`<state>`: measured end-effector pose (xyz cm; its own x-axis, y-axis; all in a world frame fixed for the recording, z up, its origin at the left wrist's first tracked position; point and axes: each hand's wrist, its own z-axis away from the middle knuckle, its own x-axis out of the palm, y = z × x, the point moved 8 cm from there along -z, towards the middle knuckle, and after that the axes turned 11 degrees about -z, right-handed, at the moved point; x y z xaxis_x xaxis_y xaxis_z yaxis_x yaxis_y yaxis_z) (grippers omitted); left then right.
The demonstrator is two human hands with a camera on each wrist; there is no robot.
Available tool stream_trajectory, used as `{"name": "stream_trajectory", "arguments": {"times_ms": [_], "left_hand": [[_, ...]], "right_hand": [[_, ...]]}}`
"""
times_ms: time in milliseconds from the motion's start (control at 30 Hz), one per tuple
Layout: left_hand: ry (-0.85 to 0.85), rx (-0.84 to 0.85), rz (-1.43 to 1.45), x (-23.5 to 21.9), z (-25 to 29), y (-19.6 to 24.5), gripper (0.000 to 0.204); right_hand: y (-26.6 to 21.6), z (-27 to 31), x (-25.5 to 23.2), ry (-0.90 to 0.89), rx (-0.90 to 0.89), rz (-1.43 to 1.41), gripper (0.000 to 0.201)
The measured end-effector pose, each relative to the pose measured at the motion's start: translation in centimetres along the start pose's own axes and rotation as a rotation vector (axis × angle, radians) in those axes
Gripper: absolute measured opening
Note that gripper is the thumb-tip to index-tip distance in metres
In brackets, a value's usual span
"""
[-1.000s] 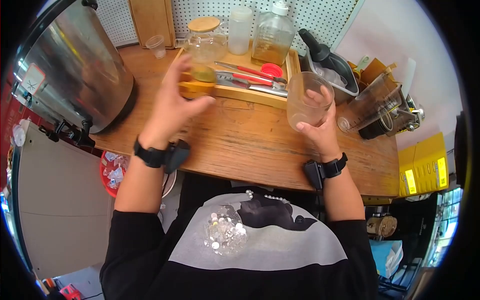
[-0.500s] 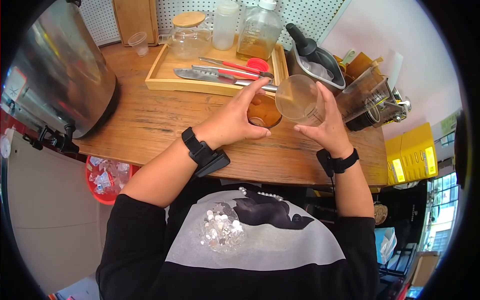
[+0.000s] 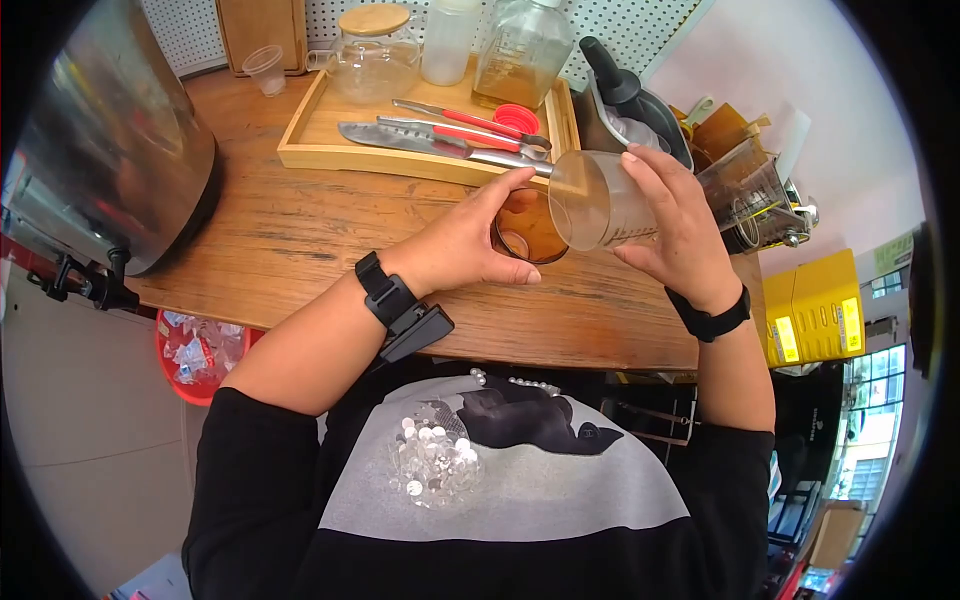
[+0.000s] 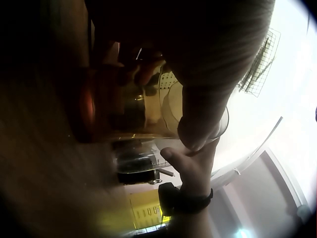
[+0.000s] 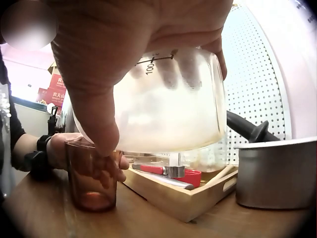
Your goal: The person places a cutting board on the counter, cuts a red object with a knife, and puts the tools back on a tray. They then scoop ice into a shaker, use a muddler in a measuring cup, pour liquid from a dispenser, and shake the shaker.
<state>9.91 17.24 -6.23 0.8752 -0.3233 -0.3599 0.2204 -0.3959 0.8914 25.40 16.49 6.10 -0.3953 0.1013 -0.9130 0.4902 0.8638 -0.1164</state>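
Observation:
An amber glass [image 3: 532, 232] stands on the wooden table, and the left hand [image 3: 462, 240] curls round its side. The right hand [image 3: 684, 222] grips a clear measuring cup [image 3: 606, 205], tipped toward the left with its mouth at the amber glass's rim. In the right wrist view the cup [image 5: 168, 114] looks cloudy and bears printed marks, above the upright amber glass [image 5: 93, 178]. In the left wrist view the amber glass [image 4: 124, 106] lies partly behind the left hand [image 4: 198, 64]. Whether liquid is passing between them I cannot tell.
A wooden tray [image 3: 400, 166] holds tongs, a knife [image 3: 400, 140], a red round item [image 3: 516, 119], a glass teapot [image 3: 375, 65] and bottles. At the left stands a large metal container [image 3: 110, 140]; at the right, a metal pot [image 5: 277, 173] and a yellow box [image 3: 815, 305].
The left hand has moved right from the tray's side, bringing the amber glass beside the cup. The right hand has turned, tipping the cup leftward over the glass's rim.

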Motion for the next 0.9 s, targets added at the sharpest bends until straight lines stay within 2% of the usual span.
{"name": "stream_trajectory", "arguments": {"times_ms": [167,433,733,900], "left_hand": [[0.001,-0.019,-0.052,0.0,0.0,-0.2,0.1],[0.02,0.012,-0.047,0.0,-0.2,-0.5,0.099],[0.025,0.004,-0.044,-0.1,-0.2,-0.5,0.096],[0.039,0.012,-0.022,-0.2,-0.1,-0.2,0.095]], "right_hand": [[-1.3,-1.1,-0.3,-0.066,-0.047,0.114,0.091],[-3.3,-2.7,-0.2,-0.177,-0.125,0.273,0.088],[-4.9,-3.6,0.2,-0.238,-0.156,0.411,0.081],[-4.7,-3.6,0.3,-0.208,-0.158,0.374,0.079]]}}
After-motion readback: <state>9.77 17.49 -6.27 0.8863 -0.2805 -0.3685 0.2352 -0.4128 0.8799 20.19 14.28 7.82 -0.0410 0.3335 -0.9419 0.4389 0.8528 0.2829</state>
